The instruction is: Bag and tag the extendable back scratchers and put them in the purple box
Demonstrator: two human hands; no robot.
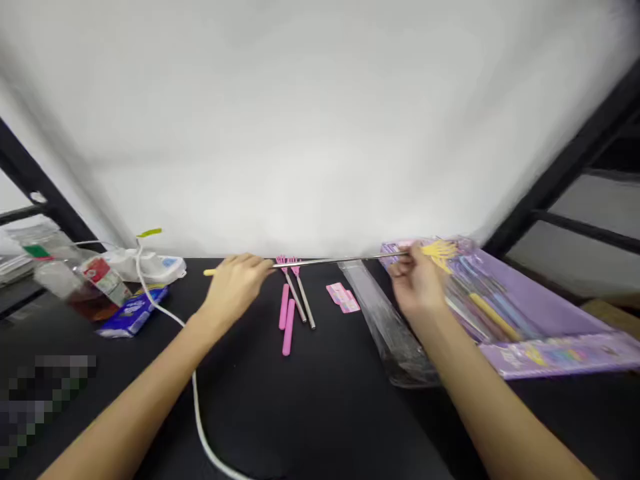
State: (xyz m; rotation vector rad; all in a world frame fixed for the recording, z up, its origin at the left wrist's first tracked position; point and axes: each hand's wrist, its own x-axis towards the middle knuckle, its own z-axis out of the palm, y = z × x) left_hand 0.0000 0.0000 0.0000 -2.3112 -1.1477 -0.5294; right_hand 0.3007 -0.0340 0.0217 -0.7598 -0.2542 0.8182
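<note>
A telescopic back scratcher [340, 259] with a yellow handle and yellow claw is pulled out long and held level above the black table. My left hand [237, 283] is closed round its handle, whose end pokes out to the left. At the other end, my right hand [417, 283] pinches the metal rod just short of the claw. Between my hands, on the table, lie two pink claws on metal rods [303, 297] and two loose pink handles [289, 327]. Small pink cards [343, 297] rest to their right.
On the right, a purple display box [545, 287] holds several coloured back scratchers, with a clear plastic sleeve [385, 327] beside it. At left are a bottle [65, 273], a blue packet [133, 312] and a white power strip [160, 268]. A white cable [197, 400] runs forward. A white wall [300, 133] rises behind.
</note>
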